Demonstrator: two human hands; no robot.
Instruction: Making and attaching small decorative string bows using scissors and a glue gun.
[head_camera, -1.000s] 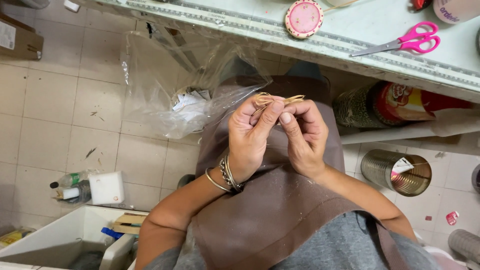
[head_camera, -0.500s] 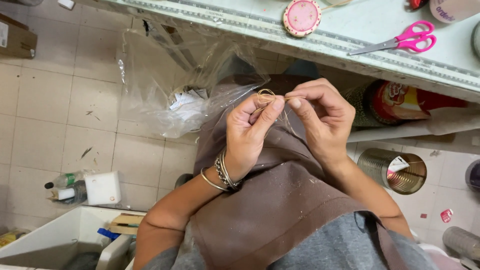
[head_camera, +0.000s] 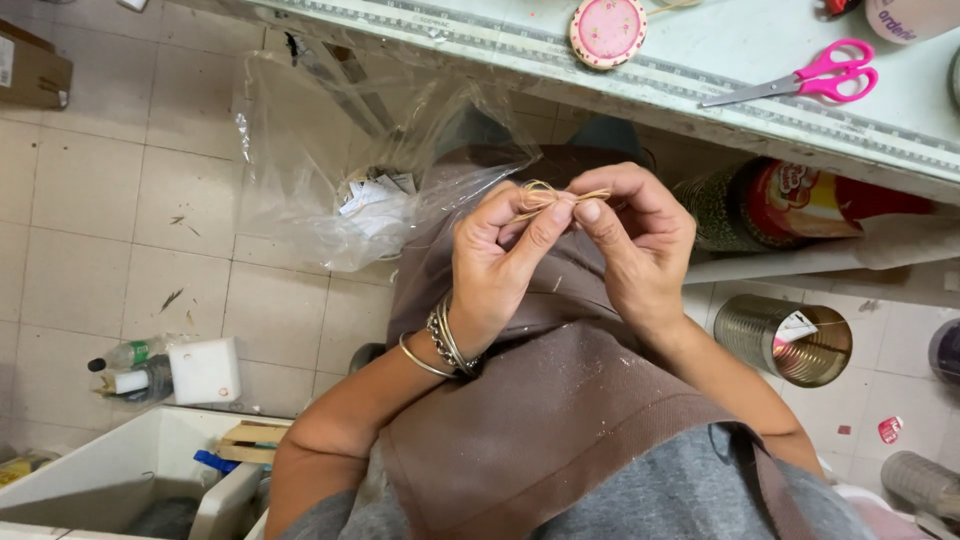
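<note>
Both hands meet above my lap, over a brown apron (head_camera: 560, 420). My left hand (head_camera: 500, 265), with bracelets at the wrist, pinches a small bundle of thin tan fibre strands (head_camera: 545, 195) between thumb and fingers. My right hand (head_camera: 635, 235) grips the same bundle from the right, its fingertips touching the left ones. The strands form a small loop above the fingers.
A pale green worktable (head_camera: 720, 70) spans the top, bearing pink scissors (head_camera: 810, 80) and a round pink tin (head_camera: 607, 30). A clear plastic bag (head_camera: 340, 160) hangs from the table's edge. An open metal can (head_camera: 785, 340) stands on the tiled floor; a white bin (head_camera: 110, 480) lies lower left.
Both hands have shifted slightly and kept working the fibre bundle. The loop now stands a little higher above the fingertips.
</note>
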